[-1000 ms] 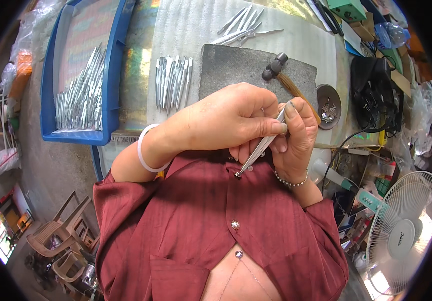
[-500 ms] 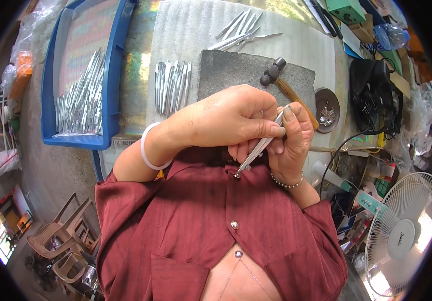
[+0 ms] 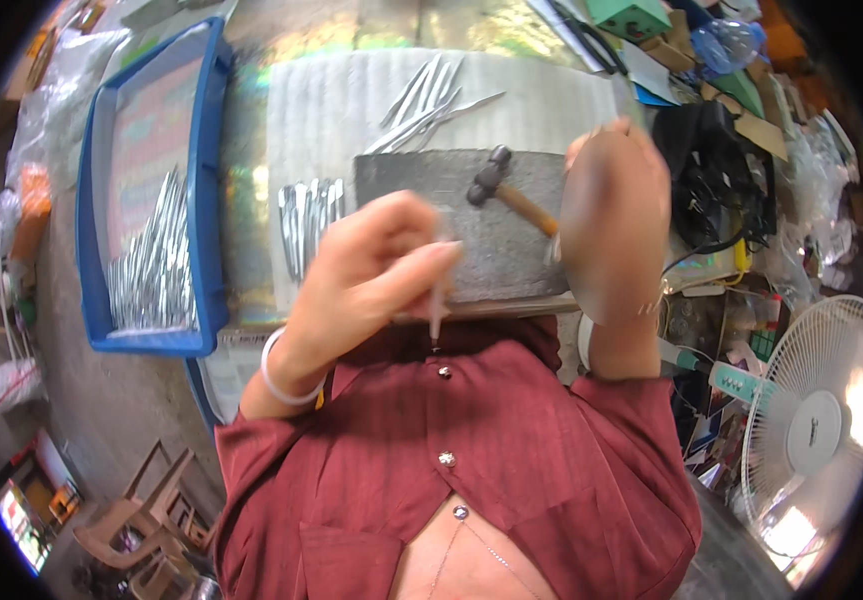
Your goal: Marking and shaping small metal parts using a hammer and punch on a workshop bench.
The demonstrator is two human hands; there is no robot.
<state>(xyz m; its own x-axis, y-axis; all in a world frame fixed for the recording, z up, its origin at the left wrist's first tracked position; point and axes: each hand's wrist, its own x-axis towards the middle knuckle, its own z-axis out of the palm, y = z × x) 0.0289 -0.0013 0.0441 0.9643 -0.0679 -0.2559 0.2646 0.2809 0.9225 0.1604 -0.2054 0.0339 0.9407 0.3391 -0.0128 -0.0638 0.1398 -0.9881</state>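
My left hand is closed in a pinch over the near edge of the dark stone block. It holds a slim silver metal tool with its thin end pointing down toward my shirt; the fingers hide its upper part. My right hand is smeared by motion just right of the block, and its fingers cannot be made out. It covers the place of the small round dish of metal bits. A hammer with a wooden handle lies on the dark stone block, its handle end close to my right hand.
A blue tray of many slim metal pieces stands at the left. More lie in a row and in a loose pile on a white foam sheet. A black bag and a fan are at the right.
My hands have parted: the right has moved right and away from me to the dish's side, while the left keeps the metal tool. The whole view has shifted a little.
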